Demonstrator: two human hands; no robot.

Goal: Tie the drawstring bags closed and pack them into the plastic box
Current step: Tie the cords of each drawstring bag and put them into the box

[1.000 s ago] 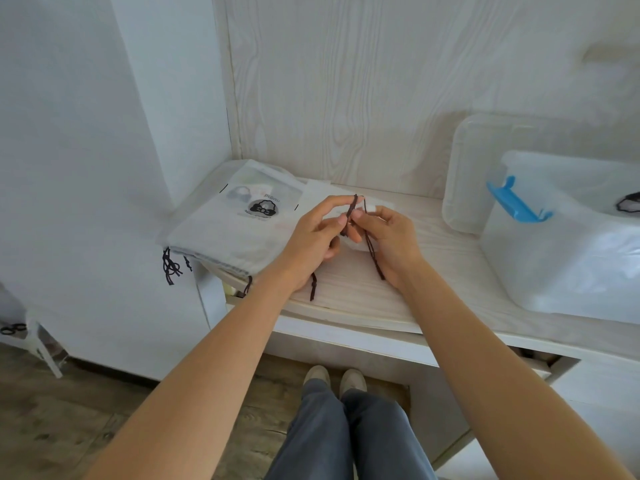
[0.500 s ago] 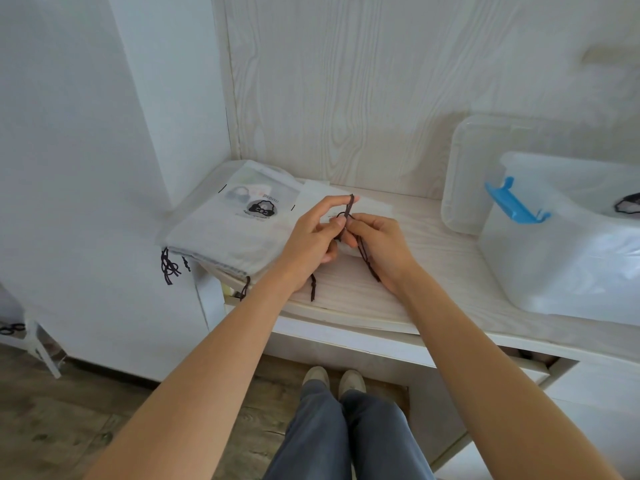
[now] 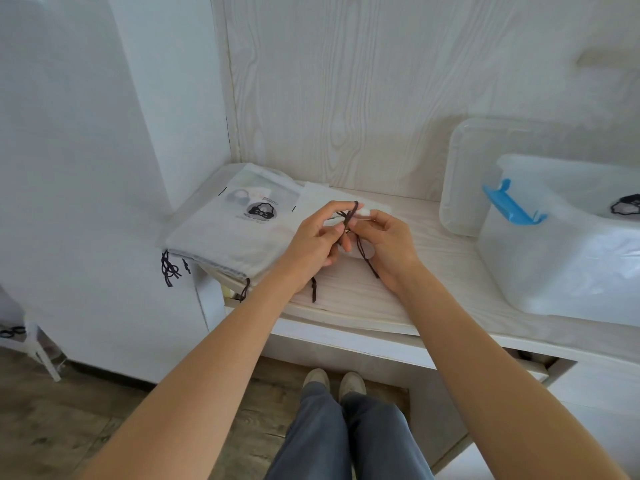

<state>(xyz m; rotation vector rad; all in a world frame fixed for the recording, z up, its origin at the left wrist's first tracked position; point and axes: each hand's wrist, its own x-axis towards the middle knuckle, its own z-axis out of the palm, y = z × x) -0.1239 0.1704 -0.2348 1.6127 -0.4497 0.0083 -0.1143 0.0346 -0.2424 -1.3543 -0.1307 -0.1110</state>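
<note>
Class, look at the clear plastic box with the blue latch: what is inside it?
Inside the plastic box, one bag's dark printed logo shows near the picture's right edge. The frosted walls blur everything lower down, so any other contents and their number cannot be seen.

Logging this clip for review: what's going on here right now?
A person stands at a white shelf, tying a dark drawstring with both hands: left hand and right hand each pinch the cord. A pile of white drawstring bags lies to the left; the clear plastic box waits at the right.
</note>
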